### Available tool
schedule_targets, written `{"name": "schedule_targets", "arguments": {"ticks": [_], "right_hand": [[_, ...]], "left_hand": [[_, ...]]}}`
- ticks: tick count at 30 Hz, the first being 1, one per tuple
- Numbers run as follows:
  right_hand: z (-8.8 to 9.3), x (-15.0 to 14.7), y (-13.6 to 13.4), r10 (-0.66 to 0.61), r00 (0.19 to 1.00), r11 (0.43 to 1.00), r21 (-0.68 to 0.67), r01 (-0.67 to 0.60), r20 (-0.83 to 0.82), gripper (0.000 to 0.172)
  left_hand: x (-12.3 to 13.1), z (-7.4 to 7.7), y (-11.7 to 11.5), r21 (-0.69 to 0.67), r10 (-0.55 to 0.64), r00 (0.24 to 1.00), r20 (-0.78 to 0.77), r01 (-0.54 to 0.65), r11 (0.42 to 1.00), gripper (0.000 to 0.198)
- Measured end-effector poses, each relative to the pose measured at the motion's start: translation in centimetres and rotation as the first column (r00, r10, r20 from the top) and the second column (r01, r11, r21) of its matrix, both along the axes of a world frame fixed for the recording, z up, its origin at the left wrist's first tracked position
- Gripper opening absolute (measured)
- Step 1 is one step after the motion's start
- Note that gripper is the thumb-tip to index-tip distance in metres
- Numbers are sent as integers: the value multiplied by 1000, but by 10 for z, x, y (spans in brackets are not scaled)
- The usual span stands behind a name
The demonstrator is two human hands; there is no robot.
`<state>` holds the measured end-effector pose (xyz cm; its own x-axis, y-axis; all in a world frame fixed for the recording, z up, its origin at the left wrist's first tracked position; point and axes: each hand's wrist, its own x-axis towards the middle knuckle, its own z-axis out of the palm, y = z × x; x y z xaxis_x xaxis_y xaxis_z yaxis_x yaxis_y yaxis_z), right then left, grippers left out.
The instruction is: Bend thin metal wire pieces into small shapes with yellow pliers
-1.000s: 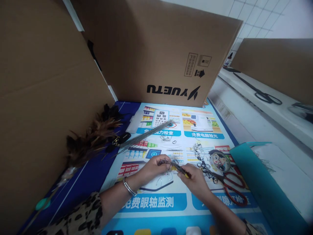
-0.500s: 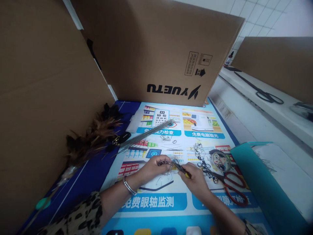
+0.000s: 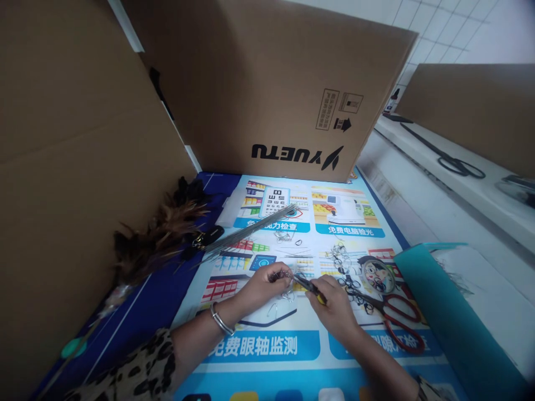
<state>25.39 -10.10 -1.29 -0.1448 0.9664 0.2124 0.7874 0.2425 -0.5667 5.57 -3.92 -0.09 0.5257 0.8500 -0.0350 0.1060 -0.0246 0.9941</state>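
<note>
My right hand [image 3: 332, 303] is closed round the handles of a pair of pliers [image 3: 308, 285] with a touch of yellow on the grip. Their jaws point left and meet the thin wire [image 3: 288, 274] pinched in the fingers of my left hand [image 3: 267, 287]. The exact shape of that wire piece is too small to make out. Bent wire bits [image 3: 273, 309] lie just below my left hand. Right of my right hand are several small dark rings [image 3: 363, 301] and red-handled scissors [image 3: 401, 317].
A bundle of straight wires [image 3: 254, 225] lies slantwise behind my hands. Brown feathers [image 3: 163, 223] stand at left by the cardboard walls [image 3: 271, 83]. A round roll of clear tape [image 3: 377, 275] sits at right, beside a teal open box [image 3: 455, 312]. Black scissors [image 3: 455, 164] rest on the ledge.
The pliers' jaws have shifted slightly and the right hand has moved a little. The left hand keeps its pinch in nearly the same place.
</note>
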Motion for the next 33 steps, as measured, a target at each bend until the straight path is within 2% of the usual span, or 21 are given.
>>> {"name": "schedule_targets", "arguments": {"ticks": [14,24,33], "right_hand": [[7,-5,0,-64,955,992,125,29,288,19],[8,-8,-3,-48,949,990,140,3,313,20],[9,-3,0,-74,958,992,117,43,278,18]], "left_hand": [[5,0,-4,121,78,994,-81,-68,990,8],[9,7,-7,224,129,972,-195,-83,971,8],[7,4,-7,176,101,982,-157,-73,982,7]]}}
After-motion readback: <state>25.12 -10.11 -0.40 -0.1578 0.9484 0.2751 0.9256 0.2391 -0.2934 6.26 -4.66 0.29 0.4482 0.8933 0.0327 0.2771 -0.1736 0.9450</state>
